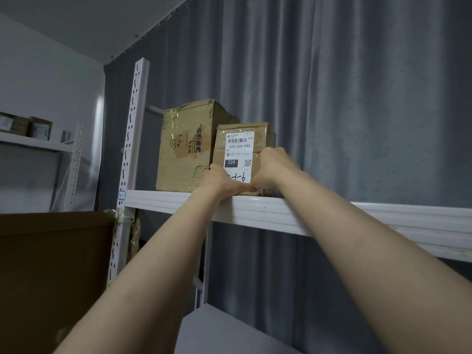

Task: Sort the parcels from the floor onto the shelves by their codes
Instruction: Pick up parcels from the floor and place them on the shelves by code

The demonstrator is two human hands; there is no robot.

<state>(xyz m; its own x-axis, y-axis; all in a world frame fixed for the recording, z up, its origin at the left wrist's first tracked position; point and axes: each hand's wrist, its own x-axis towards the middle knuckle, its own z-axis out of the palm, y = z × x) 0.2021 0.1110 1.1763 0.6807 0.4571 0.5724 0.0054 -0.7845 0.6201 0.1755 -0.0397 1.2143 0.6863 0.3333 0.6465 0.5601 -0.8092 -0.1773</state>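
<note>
Cardboard gripped by both our hands: left hand [222, 181] curled round lower left corner of parcel [240, 149], right hand [270, 164] clasping its right edge. Parcel, labelled 220-220-C40, stands on white shelf [158, 200], touching larger taped box [186, 149] at left.

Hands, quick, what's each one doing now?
Left hand: grips the small brown cardboard parcel with a white label.
Right hand: grips the same parcel.
</note>
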